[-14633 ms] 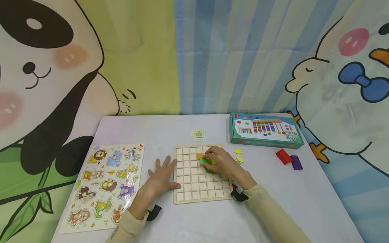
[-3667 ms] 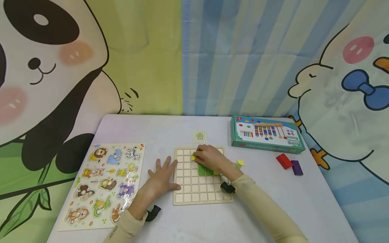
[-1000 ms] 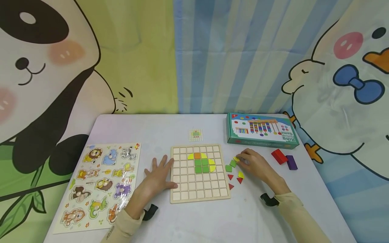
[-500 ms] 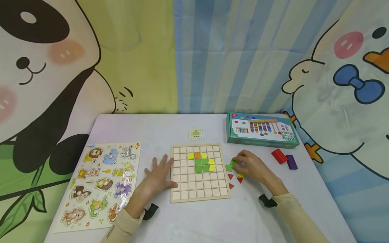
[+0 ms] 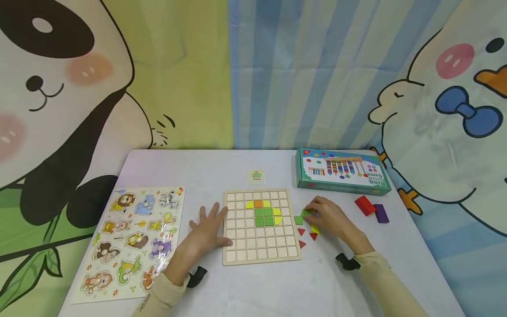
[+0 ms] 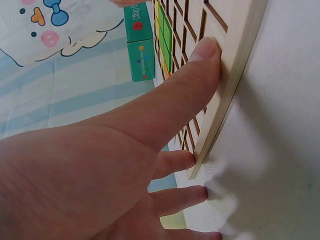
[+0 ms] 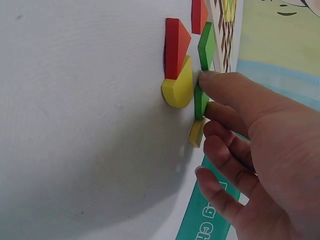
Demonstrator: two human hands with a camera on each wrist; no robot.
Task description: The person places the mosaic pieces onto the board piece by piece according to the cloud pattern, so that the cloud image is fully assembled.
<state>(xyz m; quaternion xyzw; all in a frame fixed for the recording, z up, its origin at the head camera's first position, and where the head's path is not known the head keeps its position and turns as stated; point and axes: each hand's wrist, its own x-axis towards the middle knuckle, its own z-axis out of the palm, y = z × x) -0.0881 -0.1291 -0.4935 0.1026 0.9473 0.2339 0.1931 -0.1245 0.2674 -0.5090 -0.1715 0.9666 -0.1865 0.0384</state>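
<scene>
A wooden grid board (image 5: 241, 229) lies in the middle of the table. Several green squares (image 5: 263, 217), an orange square (image 5: 258, 203) and yellow rounded pieces (image 5: 277, 215) sit in its cells. My left hand (image 5: 206, 235) has its fingers spread at the board's left edge; in the left wrist view the thumb (image 6: 205, 52) presses on the rim. Right of the board, my right hand (image 5: 330, 218) pinches a green square block (image 7: 201, 100) between thumb and index finger, the other fingers loosely bent. Another green square block (image 5: 299, 220) lies beside it.
Red triangles (image 5: 302, 244) and a yellow piece (image 5: 314, 229) lie near my right hand. A small pattern card (image 5: 256, 176) lies behind the board. The boxed ring game (image 5: 343, 171), red block (image 5: 365, 205) and purple block (image 5: 381, 214) stand right; an animal puzzle (image 5: 130, 246) lies left.
A yellow piece now sits left of the orange square. My right hand left the board, went to the loose pieces, shifted from a yellow piece to the green block. My left hand stays put.
</scene>
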